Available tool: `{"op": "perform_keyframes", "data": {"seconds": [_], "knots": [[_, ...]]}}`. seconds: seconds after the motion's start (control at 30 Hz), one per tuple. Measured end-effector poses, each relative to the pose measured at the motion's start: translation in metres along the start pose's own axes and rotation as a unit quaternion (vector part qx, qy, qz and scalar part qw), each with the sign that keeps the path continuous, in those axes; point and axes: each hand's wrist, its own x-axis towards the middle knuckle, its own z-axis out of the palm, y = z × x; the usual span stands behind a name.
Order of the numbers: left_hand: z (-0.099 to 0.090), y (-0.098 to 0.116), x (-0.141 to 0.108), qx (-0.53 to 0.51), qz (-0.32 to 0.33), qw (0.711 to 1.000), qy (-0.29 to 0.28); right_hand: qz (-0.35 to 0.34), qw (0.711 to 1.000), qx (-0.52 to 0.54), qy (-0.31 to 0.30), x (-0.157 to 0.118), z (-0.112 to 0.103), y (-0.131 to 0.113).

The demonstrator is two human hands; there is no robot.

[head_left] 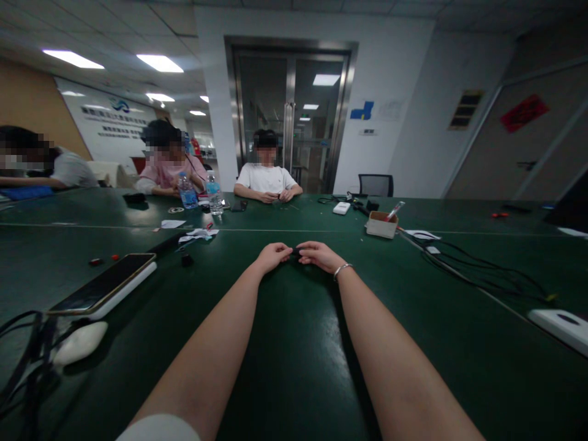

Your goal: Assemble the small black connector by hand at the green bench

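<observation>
Green covers the table [294, 331], and above it, straight ahead, two bare hands meet at a small black piece [295, 252]. The left hand [274, 257] pinches its left end between thumb and fingers; the right hand [320, 255] pinches the other end, so the piece sits between the two sets of fingertips, too small and dark to make out in detail. A silver bangle [342, 269] circles the right wrist. To the left, a phone [103, 285] lies on a white slab [126, 289], with a pale rounded object [81, 343] and black cables [32, 358] just beside it, nearer the viewer. Beyond the phone are two small red bits [115, 257], a black block [187, 260] and crumpled paper [198, 234]. Two bottles [214, 195] stand close together farther off. To the right of the hands, a small open box [381, 228] has a slim item [395, 211] leaning out of it, and dark cords [487, 269] trail from near it toward a white device [563, 327] at the right edge. Across the table, a person in a white shirt [266, 179] sits before glass doors [288, 110], hands together; two more people sit to the left.
</observation>
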Motion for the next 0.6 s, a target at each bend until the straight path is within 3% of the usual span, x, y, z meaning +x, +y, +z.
{"op": "perform_keyframes", "data": {"seconds": [0.6], "knots": [[0.0017, -0.0017, 0.0021, 0.06, -0.016, 0.998, 0.008, -0.002, 1.0, 0.001, -0.01, 0.0014, -0.0012, 0.0012]]}}
